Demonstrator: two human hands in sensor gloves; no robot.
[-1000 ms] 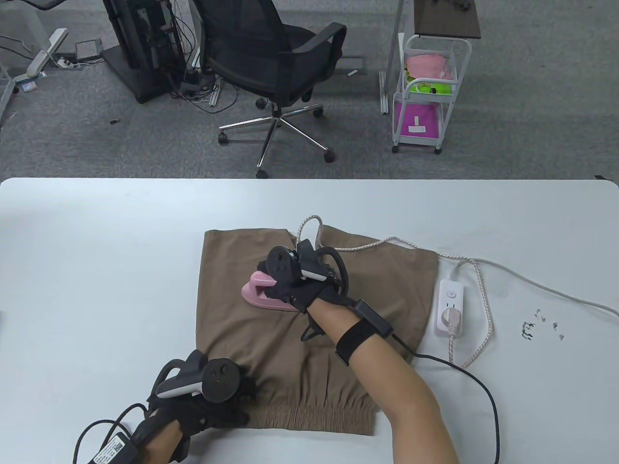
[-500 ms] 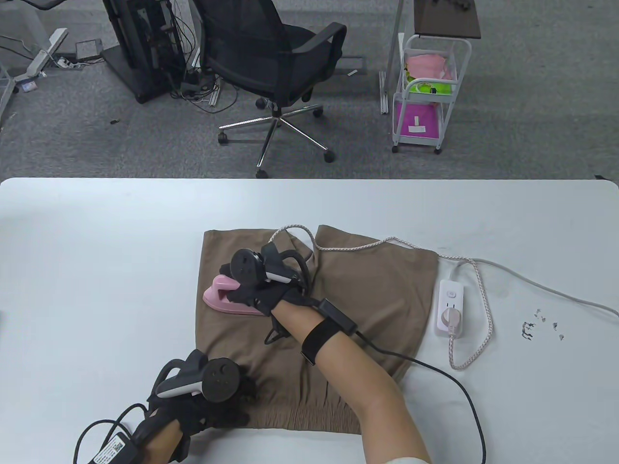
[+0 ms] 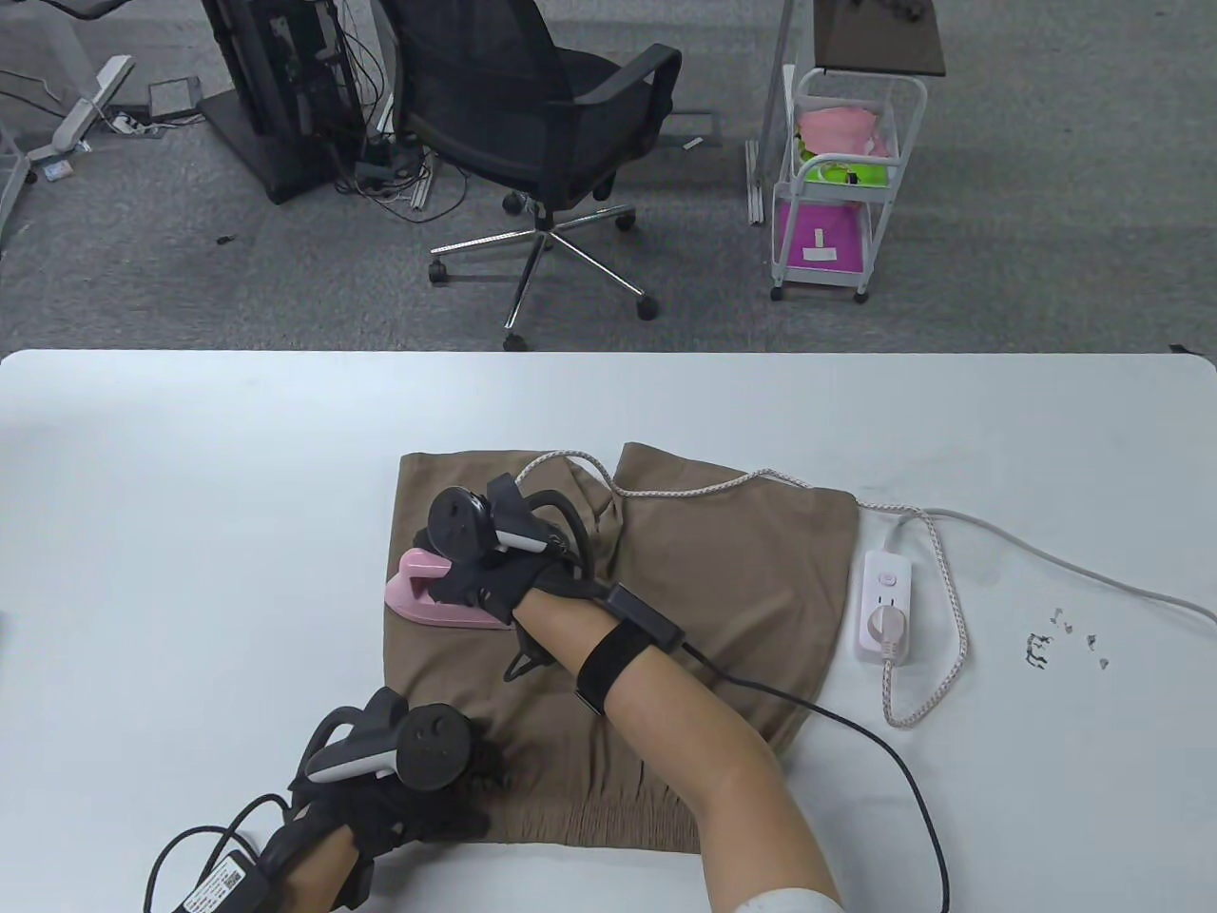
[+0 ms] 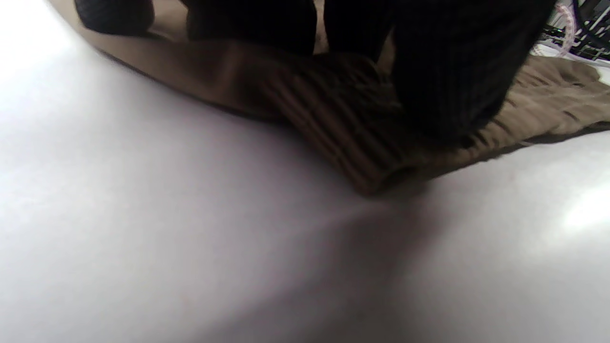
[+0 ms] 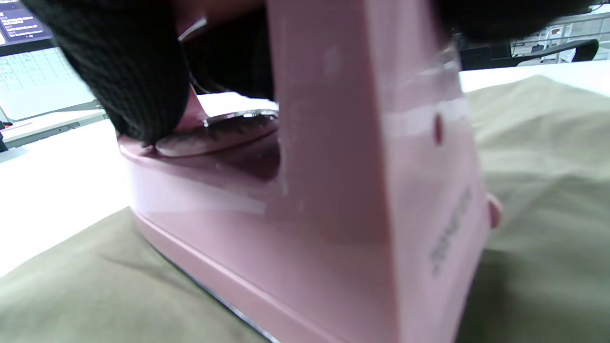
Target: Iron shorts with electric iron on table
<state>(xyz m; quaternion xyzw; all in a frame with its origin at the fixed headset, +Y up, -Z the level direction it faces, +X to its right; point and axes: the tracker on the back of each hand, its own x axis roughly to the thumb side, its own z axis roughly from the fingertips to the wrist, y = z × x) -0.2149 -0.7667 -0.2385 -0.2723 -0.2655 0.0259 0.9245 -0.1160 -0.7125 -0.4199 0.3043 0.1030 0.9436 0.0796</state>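
Observation:
Brown shorts [image 3: 723, 580] lie flat on the white table [image 3: 190, 495], waistband toward me. My right hand [image 3: 485, 571] grips the handle of a small pink iron [image 3: 418, 590] that sits flat on the shorts' left edge; the right wrist view shows the iron [image 5: 333, 190] close up on the cloth [image 5: 548, 190]. My left hand [image 3: 418, 789] presses down on the waistband's left corner; the left wrist view shows the gloved fingers [image 4: 452, 71] on the ribbed waistband [image 4: 343, 124].
A white power strip [image 3: 884, 609] with the iron's plug lies right of the shorts, its braided cord [image 3: 704, 490] running across the shorts' far edge. A black glove cable [image 3: 856, 732] trails from my right wrist. Small dark scraps [image 3: 1065, 642] lie at right.
My right hand has slid the iron leftward across the shorts to their left edge. The cord followed. My left hand has stayed on the waistband.

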